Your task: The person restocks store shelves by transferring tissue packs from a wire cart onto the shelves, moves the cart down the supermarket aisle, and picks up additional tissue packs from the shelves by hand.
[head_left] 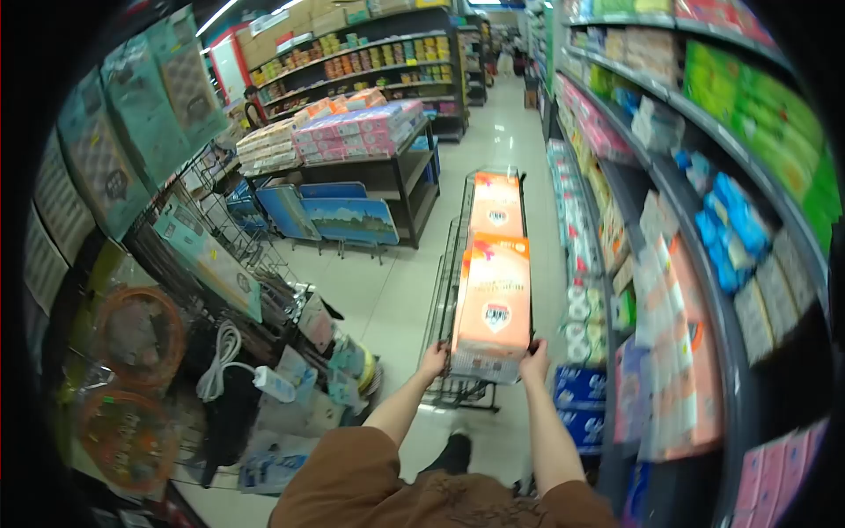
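- The floor [374, 295] is pale and shiny, and it runs far ahead between the goods.
- The right shelf [628, 192] is long and full of packs in many colors. It stands beside the cart, with a strip of floor between them.
- The tabletop [407, 195] stands ahead and to the left, well apart from the cart. Pink and white packs are piled on it.
- The cart [447, 290] is black wire and long. It sits right in front of the person and points ahead.
- The near pack [495, 295] is orange and white. It lies on the cart, with its long side running ahead, away from the person. Its close end is between the two hands, and the rest of it is in front of the grip.
- The far pack [495, 201] is orange too. It is on the cart past the near pack, out of reach of both hands as they are now.
- The left hand [433, 359] is just beside the near pack's left close corner. Its fingers look bent, but I cannot tell what they pinch.
- The right hand [534, 362] is at the right close corner and looks a bit nearer to the pack. I cannot tell if its grip is on the pack or the cart.
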Demonstrator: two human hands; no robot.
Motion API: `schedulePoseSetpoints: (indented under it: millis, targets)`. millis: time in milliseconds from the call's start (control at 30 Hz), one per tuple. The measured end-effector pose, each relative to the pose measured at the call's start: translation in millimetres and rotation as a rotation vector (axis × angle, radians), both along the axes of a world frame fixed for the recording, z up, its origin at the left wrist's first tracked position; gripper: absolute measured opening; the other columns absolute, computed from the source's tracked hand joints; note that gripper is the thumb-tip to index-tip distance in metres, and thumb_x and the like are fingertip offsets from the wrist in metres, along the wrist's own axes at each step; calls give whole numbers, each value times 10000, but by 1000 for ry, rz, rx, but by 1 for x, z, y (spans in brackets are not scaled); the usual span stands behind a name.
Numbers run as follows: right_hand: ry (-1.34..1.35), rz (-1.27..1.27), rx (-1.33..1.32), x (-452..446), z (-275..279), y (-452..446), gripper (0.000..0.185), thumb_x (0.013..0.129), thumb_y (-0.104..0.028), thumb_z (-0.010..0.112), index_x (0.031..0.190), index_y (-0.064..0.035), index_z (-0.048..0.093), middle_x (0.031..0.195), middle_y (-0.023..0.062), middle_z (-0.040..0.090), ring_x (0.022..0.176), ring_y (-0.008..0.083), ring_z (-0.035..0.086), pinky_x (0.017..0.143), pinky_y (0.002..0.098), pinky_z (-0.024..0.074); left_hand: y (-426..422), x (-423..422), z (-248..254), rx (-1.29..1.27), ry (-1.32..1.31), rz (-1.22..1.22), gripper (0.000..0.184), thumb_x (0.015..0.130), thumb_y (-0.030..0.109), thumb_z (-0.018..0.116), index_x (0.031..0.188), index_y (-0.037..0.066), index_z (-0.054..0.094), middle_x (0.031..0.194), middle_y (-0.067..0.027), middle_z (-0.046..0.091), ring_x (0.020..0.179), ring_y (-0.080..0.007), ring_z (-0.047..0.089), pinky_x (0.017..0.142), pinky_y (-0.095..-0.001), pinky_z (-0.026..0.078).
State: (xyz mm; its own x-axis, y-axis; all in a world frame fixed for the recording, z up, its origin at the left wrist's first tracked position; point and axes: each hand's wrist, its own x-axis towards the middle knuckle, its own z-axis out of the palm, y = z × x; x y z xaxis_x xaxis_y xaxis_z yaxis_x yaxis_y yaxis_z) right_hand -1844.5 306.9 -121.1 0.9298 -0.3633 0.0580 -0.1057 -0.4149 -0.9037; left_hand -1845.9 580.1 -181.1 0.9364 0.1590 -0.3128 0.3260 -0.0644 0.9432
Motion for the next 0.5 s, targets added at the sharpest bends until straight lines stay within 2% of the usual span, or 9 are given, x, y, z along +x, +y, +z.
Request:
schedulePoseSetpoints:
  millis: [33, 67, 167, 300, 333, 400, 500]
  targets:
    - [15, 9, 37, -19, 10, -6, 256, 845, -65, 642, 1055, -27, 502, 934, 220, 650, 901, 417, 630, 782, 466, 487, -9, -25, 18, -12, 27, -6, 259, 998, 136, 409, 1205, 48, 537, 941, -84, 648, 618, -154, 572, 487, -300, 466]
    - [12, 21, 60, -37, 16, -12, 257, 848, -66, 640, 1062, -24, 503, 946, 227, 649, 913, 428, 627, 787, 473, 485, -11, -36, 1, -69, -28, 34, 251, 991, 131, 428, 1200, 44, 536, 930, -65, 637, 605, -134, 528, 509, -290, 439]
    - [-22, -13, 3, -85, 15, -21, 263, 851, -64, 633, 1078, -29, 505, 969, 226, 650, 937, 423, 631, 792, 473, 485, -20, -79, -12, -10, -25, 32, 246, 985, 118, 431, 1193, 35, 532, 934, -55, 628, 613, -124, 529, 549, -289, 456]
    - [7, -17, -1, -131, 11, -34, 274, 853, -50, 620, 1099, -37, 502, 990, 225, 651, 947, 409, 638, 802, 468, 489, -33, -131, -3, -81, 49, -23, 265, 980, 116, 420, 1208, 36, 529, 998, -64, 637, 623, -129, 546, 548, -287, 466]
    - [-6, -20, 9, -140, 5, -38, 273, 853, -45, 616, 1101, -40, 500, 990, 221, 652, 947, 403, 640, 803, 466, 490, -34, -143, 3, -74, 94, -72, 297, 998, 202, 459, 1253, 54, 504, 1062, -50, 601, 708, -140, 577, 586, -305, 503]
    - [-9, -16, 38, -163, -4, -42, 281, 844, -19, 605, 1102, -48, 498, 982, 200, 655, 952, 386, 646, 810, 454, 494, -40, -165, 5, -52, 74, -55, 289, 996, 208, 460, 1238, 56, 501, 1055, -68, 601, 686, -145, 569, 571, -293, 493]
    - [-149, -16, -42, -190, -23, -42, 265, 833, -22, 630, 1064, -45, 501, 906, 157, 644, 847, 336, 636, 741, 410, 487, -32, -195, -6, 21, 38, -93, 280, 1006, 202, 443, 1228, 38, 496, 1071, -103, 601, 700, -166, 579, 572, -301, 499]
